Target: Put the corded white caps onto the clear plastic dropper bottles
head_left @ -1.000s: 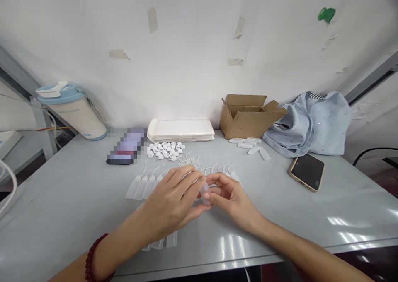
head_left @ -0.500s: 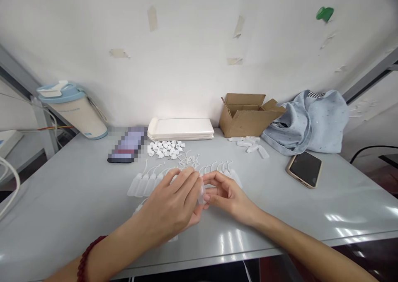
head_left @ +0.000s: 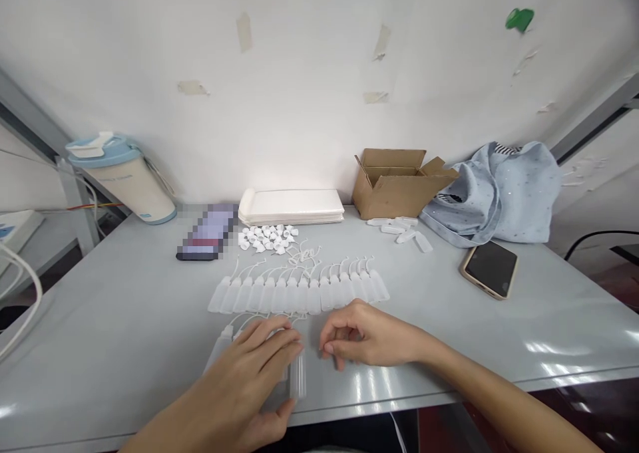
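My left hand (head_left: 262,380) is low over the front of the table, thumb and fingers closed about a small translucent plastic bottle (head_left: 298,373). Partly under that hand lies a front row of similar bottles, one showing at its left end (head_left: 223,340); the rest are hidden. To the right, my right hand (head_left: 367,336) is curled, thumb close to the fingertips, and nothing shows in it. Beyond both hands runs a long row of small bottles (head_left: 284,295) lying side by side, thin white cords at their necks. Loose cords (head_left: 304,253) lie behind them.
Small white caps (head_left: 268,237) are heaped before a stack of white envelopes (head_left: 292,207). Loose bottles (head_left: 399,229) lie by an open cardboard box (head_left: 394,190). A blue cloth bag (head_left: 519,193), a phone (head_left: 489,270), a second phone (head_left: 210,230) and a tumbler (head_left: 130,180) stand around.
My hands have come apart. My left hand has moved down and left with the small bottle, to the front row. My right hand has dropped slightly, and the back row is uncovered.
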{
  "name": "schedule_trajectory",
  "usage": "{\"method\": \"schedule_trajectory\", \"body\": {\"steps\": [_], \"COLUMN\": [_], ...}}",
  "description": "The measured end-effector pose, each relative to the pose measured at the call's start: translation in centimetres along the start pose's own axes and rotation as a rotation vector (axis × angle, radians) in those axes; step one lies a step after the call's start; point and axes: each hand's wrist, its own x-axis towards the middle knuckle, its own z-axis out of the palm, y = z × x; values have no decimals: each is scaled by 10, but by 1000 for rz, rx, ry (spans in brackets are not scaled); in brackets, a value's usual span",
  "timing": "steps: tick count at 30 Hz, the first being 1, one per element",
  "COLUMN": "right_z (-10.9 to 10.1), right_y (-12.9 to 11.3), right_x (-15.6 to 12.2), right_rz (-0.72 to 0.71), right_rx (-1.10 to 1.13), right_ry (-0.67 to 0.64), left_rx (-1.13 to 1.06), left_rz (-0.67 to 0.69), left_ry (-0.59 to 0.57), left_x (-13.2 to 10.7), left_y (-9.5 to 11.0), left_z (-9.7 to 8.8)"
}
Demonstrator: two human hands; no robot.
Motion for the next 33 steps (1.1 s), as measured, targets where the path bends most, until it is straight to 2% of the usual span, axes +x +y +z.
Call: {"method": "schedule_trajectory", "body": {"steps": [7, 24, 29, 33], "right_z": [2, -1, -19, -43], "right_y": [1, 2, 2, 8], "right_x": [1, 0, -3, -6], "right_rz": [-9, -30, -12, -21], "right_rx": [-13, 17, 83, 42], "right_ry": [-13, 12, 155, 402], "left_rx": [12, 44, 6, -16], "left_rz": [-21, 5, 10, -61], "left_ry": [-48, -124, -122, -143], "left_x": [-3, 0, 23, 54], "left_y": [-6, -10, -30, -57], "left_z": [6, -1, -7, -4]}}
